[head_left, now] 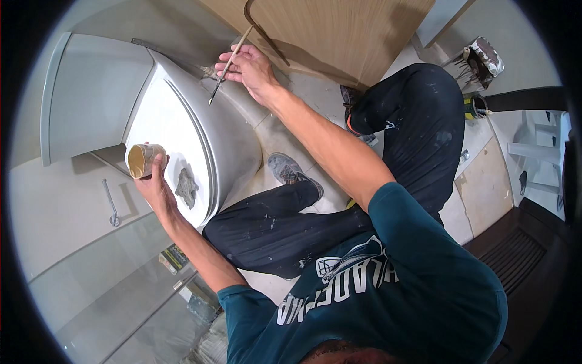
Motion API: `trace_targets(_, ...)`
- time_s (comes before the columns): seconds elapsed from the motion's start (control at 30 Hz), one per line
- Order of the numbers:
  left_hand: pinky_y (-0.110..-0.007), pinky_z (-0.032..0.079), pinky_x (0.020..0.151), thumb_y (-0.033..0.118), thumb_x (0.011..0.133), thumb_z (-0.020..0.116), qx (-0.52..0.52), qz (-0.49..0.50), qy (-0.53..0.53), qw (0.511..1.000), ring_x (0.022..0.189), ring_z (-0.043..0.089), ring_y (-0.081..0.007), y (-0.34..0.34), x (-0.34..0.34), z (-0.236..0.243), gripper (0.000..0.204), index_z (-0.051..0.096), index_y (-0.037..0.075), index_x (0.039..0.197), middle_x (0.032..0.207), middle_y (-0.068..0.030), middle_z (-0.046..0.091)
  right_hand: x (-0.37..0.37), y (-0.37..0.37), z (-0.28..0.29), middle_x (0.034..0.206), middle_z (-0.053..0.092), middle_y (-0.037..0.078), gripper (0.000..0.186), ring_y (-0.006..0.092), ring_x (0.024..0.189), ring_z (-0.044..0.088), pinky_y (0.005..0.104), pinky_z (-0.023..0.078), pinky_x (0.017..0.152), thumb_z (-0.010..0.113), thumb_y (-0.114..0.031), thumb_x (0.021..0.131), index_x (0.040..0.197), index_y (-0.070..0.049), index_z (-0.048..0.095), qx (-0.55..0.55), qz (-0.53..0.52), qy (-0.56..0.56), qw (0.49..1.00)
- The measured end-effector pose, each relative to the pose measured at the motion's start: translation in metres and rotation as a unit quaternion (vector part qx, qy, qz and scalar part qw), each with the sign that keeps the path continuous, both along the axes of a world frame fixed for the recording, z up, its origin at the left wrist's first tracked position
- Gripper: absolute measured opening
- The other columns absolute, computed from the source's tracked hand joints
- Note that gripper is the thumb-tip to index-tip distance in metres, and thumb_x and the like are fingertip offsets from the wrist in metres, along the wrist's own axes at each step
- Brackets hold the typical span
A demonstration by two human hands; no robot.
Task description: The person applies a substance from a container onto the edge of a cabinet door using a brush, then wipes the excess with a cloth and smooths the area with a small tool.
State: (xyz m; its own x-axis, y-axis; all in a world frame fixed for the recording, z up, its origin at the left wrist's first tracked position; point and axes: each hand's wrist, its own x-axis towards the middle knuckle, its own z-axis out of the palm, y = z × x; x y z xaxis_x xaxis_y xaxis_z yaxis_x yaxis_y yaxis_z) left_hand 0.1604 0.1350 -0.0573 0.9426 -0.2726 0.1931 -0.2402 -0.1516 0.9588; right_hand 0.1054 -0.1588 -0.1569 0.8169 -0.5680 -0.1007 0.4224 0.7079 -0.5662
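Observation:
My left hand (156,182) grips a small cup (137,162) of tan paint, tipped with its opening toward the left, over the white lid of a toilet (236,164). A grey crumpled patch (186,187) lies on that lid, just right of the hand. Farther up, my right hand (248,71) holds a thin wooden-handled brush (244,37) with a dark tip, its fingers partly spread around the handle, beside the toilet and the lower part of a light wood panel (327,30).
My bent legs (412,151) rest beside the toilet. At right are paint-stained containers (476,107), a tray with brushes (482,60), a white plastic stool (539,148) and a dark grooved mat (509,255). A glass panel (109,291) stands at lower left, a metal holder (112,206) above it.

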Motion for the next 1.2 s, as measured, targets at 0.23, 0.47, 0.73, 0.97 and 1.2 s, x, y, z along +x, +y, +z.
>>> trace_targets(0.23,-0.041,0.058,0.095,0.011,0.087,0.082,-0.005,-0.007,-0.002,1.000,0.121,0.061,-0.0269,-0.001,0.000,-0.001,0.064,0.050,-0.003,0.141,0.137,-0.0169,0.059,0.000,-0.002,0.001,0.124,0.060,0.024,0.032,0.0328,0.107,0.068,0.0458,0.061,0.094,0.048,-0.006,0.105,0.134,0.005,0.042,-0.018,0.004,-0.008,1.000)
trace_targets(0.47,-0.041,0.058,0.096,0.010,0.087,0.080,0.009,-0.003,-0.008,1.000,0.120,0.062,-0.0267,-0.001,0.000,0.000,0.061,0.052,-0.004,0.140,0.137,-0.0170,0.059,0.002,-0.005,0.000,0.122,0.060,0.024,0.032,0.0329,0.105,0.069,0.0456,0.062,0.092,0.049,-0.005,0.104,0.133,0.005,0.042,-0.002,-0.001,0.028,1.000)
trace_targets(0.73,-0.041,0.057,0.096,0.007,0.088,0.079,-0.004,-0.006,-0.006,1.000,0.121,0.061,-0.0264,-0.001,-0.001,0.000,0.059,0.052,-0.004,0.139,0.138,-0.0173,0.058,-0.005,-0.001,-0.002,0.122,0.061,0.024,0.034,0.0328,0.106,0.069,0.0450,0.061,0.093,0.049,-0.005,0.103,0.135,0.005,0.042,-0.016,0.006,0.001,1.000)
trace_targets(0.97,-0.040,0.057,0.097,0.009,0.088,0.080,0.012,-0.006,0.002,1.000,0.124,0.059,-0.0278,0.001,0.001,0.000,0.065,0.047,-0.003,0.143,0.139,-0.0180,0.057,-0.006,-0.008,-0.003,0.122,0.061,0.024,0.033,0.0328,0.106,0.069,0.0444,0.062,0.092,0.049,-0.007,0.104,0.135,0.005,0.043,-0.013,0.001,0.029,0.999)
trace_targets(1.2,-0.040,0.058,0.094,0.010,0.087,0.080,0.007,-0.009,-0.001,1.000,0.120,0.061,-0.0260,0.000,0.001,-0.001,0.061,0.052,-0.003,0.140,0.136,-0.0153,0.058,-0.006,-0.006,0.004,0.118,0.063,0.022,0.035,0.0304,0.099,0.070,0.0417,0.063,0.085,0.048,-0.006,0.102,0.135,0.004,0.041,-0.021,-0.003,-0.029,0.999)
